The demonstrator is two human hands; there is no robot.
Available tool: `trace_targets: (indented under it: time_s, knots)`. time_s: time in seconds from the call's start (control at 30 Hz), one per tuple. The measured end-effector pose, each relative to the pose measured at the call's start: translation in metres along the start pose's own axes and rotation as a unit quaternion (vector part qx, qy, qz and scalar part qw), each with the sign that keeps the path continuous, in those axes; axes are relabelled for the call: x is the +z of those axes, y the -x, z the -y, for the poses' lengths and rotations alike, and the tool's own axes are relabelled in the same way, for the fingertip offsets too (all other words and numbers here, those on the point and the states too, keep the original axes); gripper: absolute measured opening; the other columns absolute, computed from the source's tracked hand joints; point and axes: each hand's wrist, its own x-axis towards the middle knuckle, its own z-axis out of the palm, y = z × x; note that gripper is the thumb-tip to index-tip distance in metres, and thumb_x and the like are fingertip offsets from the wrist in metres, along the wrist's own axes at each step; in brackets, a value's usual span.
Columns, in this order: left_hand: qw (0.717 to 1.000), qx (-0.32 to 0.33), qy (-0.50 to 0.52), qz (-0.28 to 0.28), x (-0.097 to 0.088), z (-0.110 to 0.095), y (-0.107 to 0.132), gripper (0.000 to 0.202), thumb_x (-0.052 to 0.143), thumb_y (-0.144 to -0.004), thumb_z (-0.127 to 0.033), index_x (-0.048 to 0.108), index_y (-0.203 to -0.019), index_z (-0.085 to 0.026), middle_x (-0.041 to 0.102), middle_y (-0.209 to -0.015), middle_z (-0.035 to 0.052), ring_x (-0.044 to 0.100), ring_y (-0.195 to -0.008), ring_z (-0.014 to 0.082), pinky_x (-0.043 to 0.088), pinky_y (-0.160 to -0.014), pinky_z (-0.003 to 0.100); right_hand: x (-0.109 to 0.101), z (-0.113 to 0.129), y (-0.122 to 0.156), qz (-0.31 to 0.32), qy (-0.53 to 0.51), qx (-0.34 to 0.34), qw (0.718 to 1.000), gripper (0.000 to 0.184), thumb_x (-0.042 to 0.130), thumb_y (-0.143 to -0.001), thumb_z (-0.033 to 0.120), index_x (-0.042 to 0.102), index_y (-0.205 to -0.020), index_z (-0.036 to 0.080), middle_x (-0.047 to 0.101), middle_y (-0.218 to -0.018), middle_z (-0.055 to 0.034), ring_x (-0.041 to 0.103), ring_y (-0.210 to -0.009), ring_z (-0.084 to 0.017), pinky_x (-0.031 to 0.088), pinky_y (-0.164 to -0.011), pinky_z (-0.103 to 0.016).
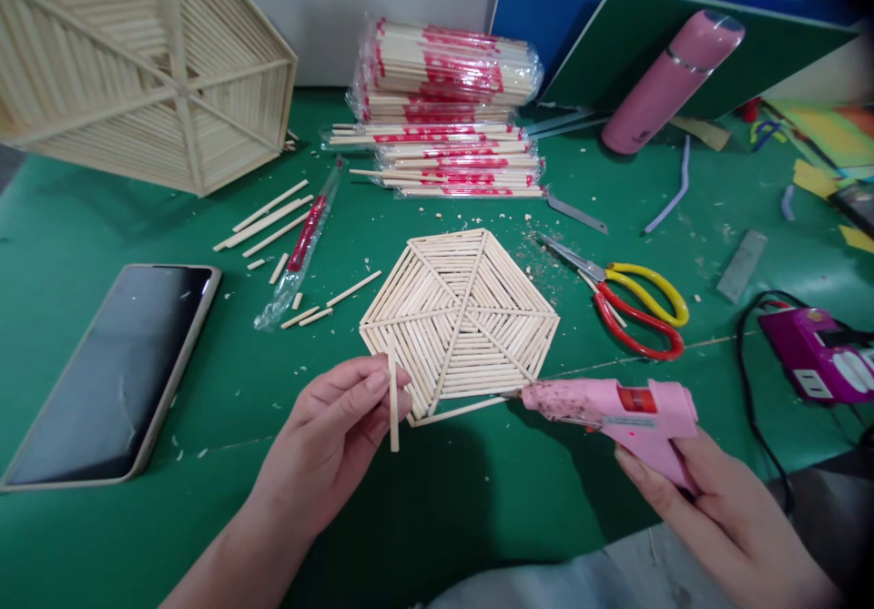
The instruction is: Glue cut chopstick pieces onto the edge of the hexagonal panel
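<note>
Between the thumb and fingers of my left hand a short wooden chopstick piece stands nearly upright. My right hand grips a pink glue gun by its handle, its nozzle pointing left. The nozzle tip is at the near edge of a flat web-like panel of chopstick pieces, close to the right end of a stick along that edge. My left fingers are beside the panel's near left corner. I cannot tell whether the nozzle touches the stick.
A phone lies left, near loose sticks. Wrapped chopsticks are piled behind. A larger stick panel leans at the back left. Scissors, a pink flask and a purple plug adapter with a black cord are right.
</note>
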Motion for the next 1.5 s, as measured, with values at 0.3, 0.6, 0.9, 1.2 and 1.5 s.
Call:
trace_targets:
  time_s: [0.3, 0.6, 0.9, 1.2, 1.5]
  knots:
    - [1.000, 0.005, -0.005, 0.006, -0.001, 0.001, -0.002, 0.014, 0.072, -0.064, -0.021, 0.069, -0.074, -0.013, 0.065, -0.068, 0.0023, 0.060, -0.060, 0.0083, 0.049, -0.060, 0.014, 0.008, 0.006, -0.003, 0.000, -0.045, 0.012, 0.999, 0.010, 0.047, -0.083, 0.024, 0.047, -0.093, 0.023, 0.057, -0.064, 0.0037, 0.051, -0.049, -0.012, 0.044, -0.045, -0.020]
    - [1.000, 0.002, -0.001, -0.010, 0.001, 0.001, -0.002, 0.016, 0.075, -0.060, -0.021, 0.069, -0.072, -0.013, 0.066, -0.067, 0.0021, 0.060, -0.059, 0.0089, 0.050, -0.059, 0.014, 0.006, 0.002, 0.000, -0.009, -0.026, 0.007, 1.000, 0.008, 0.048, -0.083, 0.024, 0.047, -0.090, 0.023, 0.051, -0.055, 0.0055, 0.047, -0.043, -0.011, 0.041, -0.039, -0.019]
    - [1.000, 0.006, -0.002, -0.004, -0.001, 0.001, -0.002, 0.016, 0.074, -0.060, -0.021, 0.069, -0.073, -0.013, 0.066, -0.067, 0.0026, 0.061, -0.060, 0.0092, 0.050, -0.059, 0.014, 0.001, -0.003, 0.002, 0.007, 0.003, -0.002, 1.000, 0.011, 0.045, -0.085, 0.025, 0.045, -0.095, 0.023, 0.057, -0.061, 0.0032, 0.055, -0.049, -0.013, 0.044, -0.040, -0.019]
    - [1.000, 0.003, 0.005, -0.013, 0.000, 0.001, -0.001, 0.017, 0.075, -0.059, -0.020, 0.069, -0.073, -0.013, 0.066, -0.068, 0.0027, 0.061, -0.060, 0.0095, 0.051, -0.060, 0.015, -0.002, -0.004, -0.001, 0.047, -0.007, -0.011, 0.999, 0.020, 0.046, -0.084, 0.024, 0.045, -0.104, 0.021, 0.053, -0.057, 0.0036, 0.060, -0.059, -0.016, 0.046, -0.045, -0.020]
    - [1.000, -0.001, 0.008, -0.018, 0.000, 0.001, -0.002, 0.018, 0.076, -0.058, -0.021, 0.069, -0.073, -0.013, 0.067, -0.070, 0.0024, 0.062, -0.061, 0.0095, 0.051, -0.060, 0.015, -0.002, 0.000, -0.005, 0.055, -0.015, -0.012, 0.998, 0.014, 0.046, -0.084, 0.024, 0.046, -0.098, 0.023, 0.057, -0.063, 0.0029, 0.052, -0.048, -0.012, 0.044, -0.041, -0.020]
